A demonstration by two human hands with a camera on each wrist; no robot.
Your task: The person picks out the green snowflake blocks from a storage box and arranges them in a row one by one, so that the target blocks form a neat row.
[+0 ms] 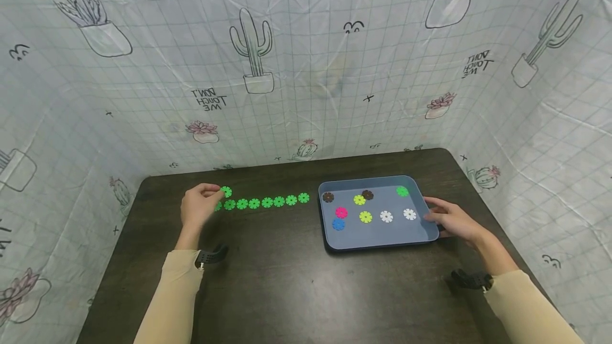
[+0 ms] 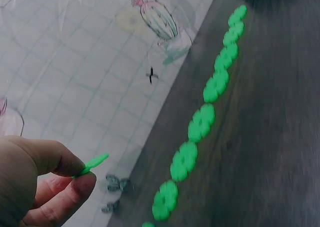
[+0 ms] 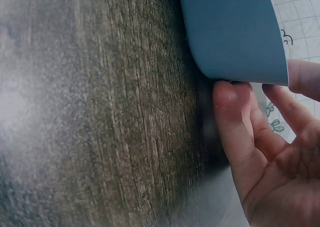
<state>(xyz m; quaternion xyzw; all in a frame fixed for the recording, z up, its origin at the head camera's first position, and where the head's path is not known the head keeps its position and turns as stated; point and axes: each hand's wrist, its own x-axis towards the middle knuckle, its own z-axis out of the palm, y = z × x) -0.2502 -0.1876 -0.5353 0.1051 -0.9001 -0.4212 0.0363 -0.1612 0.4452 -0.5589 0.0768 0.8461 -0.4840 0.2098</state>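
My left hand [image 1: 197,207] pinches a green notched disc [image 1: 227,191] between thumb and fingers, raised over the table's far left part. In the left wrist view that disc [image 2: 98,162] is seen nearly edge-on. Just below and to the right runs a row of several green discs [image 1: 254,203], its left end partly hidden by the hand. At the right, my right hand [image 1: 455,221] grips the short side of a blue-grey tray [image 1: 377,239]. The right wrist view shows fingertips [image 3: 226,98] under the edge of the tray [image 3: 235,32] and the thumb over its rim.
Loose discs lie in the tray: brown, yellow and white ones, a pink disc [image 1: 341,213], a blue disc [image 1: 338,224] and a green disc [image 1: 402,191]. The dark wooden table [image 1: 287,285] is bordered by a cactus-print cloth [image 1: 311,68] behind and at both sides.
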